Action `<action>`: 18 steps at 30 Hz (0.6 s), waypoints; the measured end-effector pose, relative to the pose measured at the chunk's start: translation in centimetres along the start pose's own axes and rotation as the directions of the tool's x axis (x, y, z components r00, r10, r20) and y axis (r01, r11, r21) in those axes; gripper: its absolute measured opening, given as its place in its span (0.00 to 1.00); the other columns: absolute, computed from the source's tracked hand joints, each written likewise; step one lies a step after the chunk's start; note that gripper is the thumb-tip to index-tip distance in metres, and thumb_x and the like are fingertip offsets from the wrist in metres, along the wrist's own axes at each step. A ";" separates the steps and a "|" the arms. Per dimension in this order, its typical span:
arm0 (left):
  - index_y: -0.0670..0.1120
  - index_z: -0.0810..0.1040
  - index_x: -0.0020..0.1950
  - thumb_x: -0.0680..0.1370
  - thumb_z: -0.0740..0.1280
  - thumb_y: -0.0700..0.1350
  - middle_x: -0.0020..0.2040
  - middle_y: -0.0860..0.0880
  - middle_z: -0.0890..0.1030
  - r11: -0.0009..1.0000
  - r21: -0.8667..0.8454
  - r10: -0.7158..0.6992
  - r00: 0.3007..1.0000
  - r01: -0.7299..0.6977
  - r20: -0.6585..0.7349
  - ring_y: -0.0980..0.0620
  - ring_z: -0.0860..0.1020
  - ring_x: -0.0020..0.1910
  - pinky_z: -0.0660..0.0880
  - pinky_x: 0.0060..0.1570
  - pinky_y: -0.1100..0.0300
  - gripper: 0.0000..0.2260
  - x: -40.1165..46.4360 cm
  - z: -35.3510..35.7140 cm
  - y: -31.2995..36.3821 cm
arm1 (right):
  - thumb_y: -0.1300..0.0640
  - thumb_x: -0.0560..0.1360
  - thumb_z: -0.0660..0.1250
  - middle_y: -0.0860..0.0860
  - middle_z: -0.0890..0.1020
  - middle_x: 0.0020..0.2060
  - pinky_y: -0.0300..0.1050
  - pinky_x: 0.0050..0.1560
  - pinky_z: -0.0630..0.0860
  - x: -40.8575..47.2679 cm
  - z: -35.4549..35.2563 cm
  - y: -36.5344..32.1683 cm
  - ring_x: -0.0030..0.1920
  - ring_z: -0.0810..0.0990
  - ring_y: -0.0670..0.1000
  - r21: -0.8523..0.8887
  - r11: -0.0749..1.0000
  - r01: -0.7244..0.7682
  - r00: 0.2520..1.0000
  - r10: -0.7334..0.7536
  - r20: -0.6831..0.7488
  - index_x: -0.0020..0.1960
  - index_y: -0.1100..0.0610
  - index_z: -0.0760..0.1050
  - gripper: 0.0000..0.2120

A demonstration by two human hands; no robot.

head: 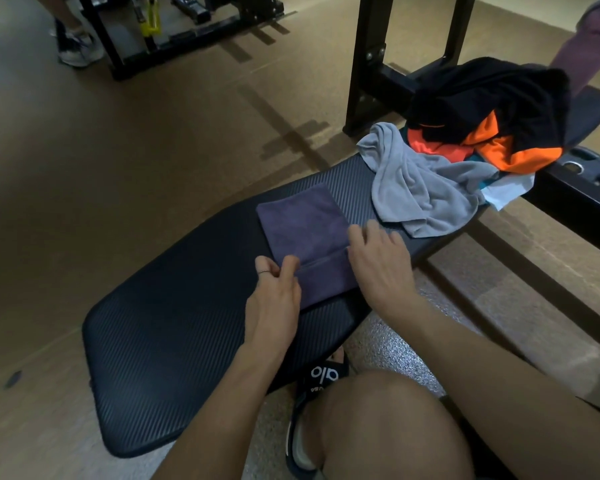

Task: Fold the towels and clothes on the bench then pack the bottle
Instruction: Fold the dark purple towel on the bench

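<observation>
Left hand (pixel 277 285) pinches purple towel (pixel 305 233) on bench (pixel 174 327)

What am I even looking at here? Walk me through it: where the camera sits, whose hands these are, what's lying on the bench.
There is no machine here. A person wears a camera on the head, so the one picture looks down at their own arms. The left hand pinches the near left edge of a purple towel, already folded into a rectangle on the black padded bench. The right hand rests with relaxed fingers on the towel's right edge. Further along the bench lie a crumpled grey towel and, behind it, a heap of black and orange clothes, both unfolded. No bottle shows in this picture.
</observation>
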State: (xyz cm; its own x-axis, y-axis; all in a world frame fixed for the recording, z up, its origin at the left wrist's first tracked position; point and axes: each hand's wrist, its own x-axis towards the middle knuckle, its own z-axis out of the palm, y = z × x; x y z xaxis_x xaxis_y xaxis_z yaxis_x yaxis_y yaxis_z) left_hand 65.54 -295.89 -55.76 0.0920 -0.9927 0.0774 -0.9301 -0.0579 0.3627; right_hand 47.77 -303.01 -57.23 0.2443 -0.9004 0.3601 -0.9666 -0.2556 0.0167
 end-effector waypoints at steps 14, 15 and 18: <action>0.48 0.74 0.60 0.71 0.66 0.65 0.56 0.49 0.75 0.885 0.161 0.407 0.893 -0.438 0.191 0.48 0.74 0.54 0.72 0.60 0.52 0.27 2.1 -1.4 -3.2 | 0.55 0.65 0.53 0.52 0.78 0.53 0.52 0.52 0.73 -0.5 -2.5 1.7 0.53 0.79 0.57 0.199 0.887 0.417 0.857 -0.457 0.239 0.65 0.57 0.72 0.29; 0.48 0.74 0.60 0.71 0.66 0.62 0.55 0.49 0.75 0.879 0.165 0.416 0.889 -0.448 0.193 0.47 0.75 0.53 0.72 0.58 0.53 0.24 2.4 -1.6 -3.4 | 0.55 0.65 0.52 0.52 0.79 0.50 0.52 0.50 0.72 -0.4 -2.4 1.7 0.49 0.80 0.57 0.233 0.893 0.384 0.882 -0.430 0.194 0.62 0.56 0.74 0.27; 0.48 0.75 0.58 0.71 0.67 0.55 0.52 0.49 0.76 0.874 0.147 0.433 0.879 -0.463 0.198 0.47 0.76 0.50 0.72 0.55 0.54 0.19 2.6 -2.1 -4.1 | 0.56 0.67 0.55 0.50 0.79 0.39 0.51 0.44 0.70 0.0 -3.4 1.9 0.42 0.80 0.58 0.434 0.880 0.194 0.949 -0.280 0.145 0.52 0.55 0.73 0.16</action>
State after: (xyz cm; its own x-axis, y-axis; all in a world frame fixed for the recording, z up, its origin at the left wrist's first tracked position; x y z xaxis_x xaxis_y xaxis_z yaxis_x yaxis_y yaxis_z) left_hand 70.31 -298.04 -55.11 -0.3923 -0.9189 0.0413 -0.9077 0.3940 0.1444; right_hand 45.66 -302.32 -54.02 0.5139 -0.8338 0.2018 -0.7698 -0.5520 -0.3203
